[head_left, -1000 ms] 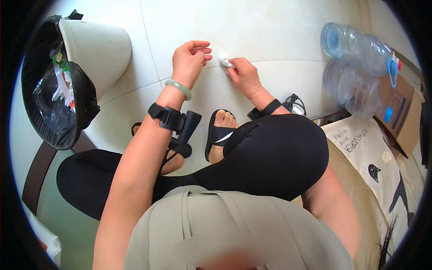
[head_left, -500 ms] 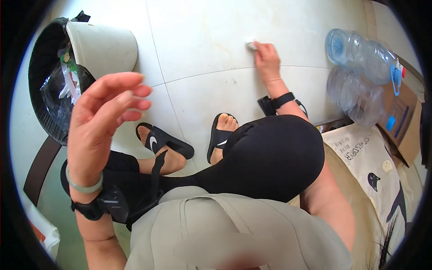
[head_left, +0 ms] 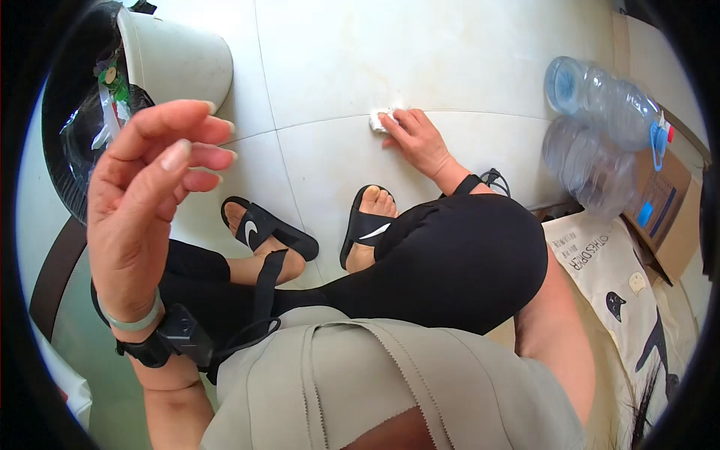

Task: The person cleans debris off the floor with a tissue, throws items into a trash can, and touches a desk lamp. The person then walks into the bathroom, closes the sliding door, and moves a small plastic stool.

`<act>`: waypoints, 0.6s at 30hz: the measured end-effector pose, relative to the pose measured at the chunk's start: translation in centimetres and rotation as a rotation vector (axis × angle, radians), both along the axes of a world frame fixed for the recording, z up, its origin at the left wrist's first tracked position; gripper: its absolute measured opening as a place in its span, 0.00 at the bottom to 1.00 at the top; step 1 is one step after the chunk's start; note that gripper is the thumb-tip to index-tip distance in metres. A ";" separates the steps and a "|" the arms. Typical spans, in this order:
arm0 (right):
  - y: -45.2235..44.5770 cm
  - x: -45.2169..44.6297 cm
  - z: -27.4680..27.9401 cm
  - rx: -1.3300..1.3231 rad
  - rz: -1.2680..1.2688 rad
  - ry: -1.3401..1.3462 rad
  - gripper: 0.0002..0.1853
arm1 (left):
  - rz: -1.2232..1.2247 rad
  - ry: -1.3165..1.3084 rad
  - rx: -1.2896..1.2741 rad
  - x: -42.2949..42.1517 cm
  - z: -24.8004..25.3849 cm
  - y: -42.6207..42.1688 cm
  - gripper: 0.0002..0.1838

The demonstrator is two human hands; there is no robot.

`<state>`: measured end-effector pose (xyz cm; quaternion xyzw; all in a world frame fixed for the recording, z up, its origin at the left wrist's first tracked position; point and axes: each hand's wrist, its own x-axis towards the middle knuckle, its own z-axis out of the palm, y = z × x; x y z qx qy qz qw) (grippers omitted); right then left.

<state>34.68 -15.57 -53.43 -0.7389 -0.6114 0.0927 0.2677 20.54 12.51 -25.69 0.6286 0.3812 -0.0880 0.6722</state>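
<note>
Your right hand [head_left: 424,146] has a small white wad [head_left: 381,121] pinched and pressed beneath its fingertips, down on the floor [head_left: 322,67] right by a tile seam, so the step in hand looks like working the wad against the tile. Shifting it would call for light, even pressure and fingers kept low. It seems to be soft, crumpled paper, though your fingers cover too much to be sure. Your left hand [head_left: 131,217] is raised, fingers loosely curled around nothing, nearest the smooth, tapering white bin [head_left: 180,60] with its glossy, wrinkled black liner [head_left: 67,161]. The tile is pale, hard and slightly shiny. Off to the right lie ribbed, clear plastic bottles [head_left: 600,97], beside a stiff cardboard box [head_left: 667,195] and a limp printed cloth [head_left: 600,259].
</note>
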 end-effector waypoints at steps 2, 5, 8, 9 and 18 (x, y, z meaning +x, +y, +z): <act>-0.9 -0.5 -1.1 -0.010 0.016 -0.001 0.20 | 0.010 -0.035 0.029 -0.2 0.8 0.7 0.16; -1.1 -0.8 -1.5 -0.015 0.031 -0.006 0.17 | -0.017 -0.105 0.073 -1.1 2.1 3.0 0.20; -1.6 -0.7 -1.3 -0.027 0.054 0.017 0.15 | 0.056 -0.079 0.275 -2.4 3.9 5.6 0.23; -1.8 -0.3 -1.4 -0.035 0.079 0.047 0.16 | 0.098 -0.100 0.362 -3.3 4.6 6.7 0.24; -3.5 6.0 -0.8 -0.343 -0.628 0.790 0.12 | 0.678 -0.334 0.141 -9.9 3.4 14.0 0.23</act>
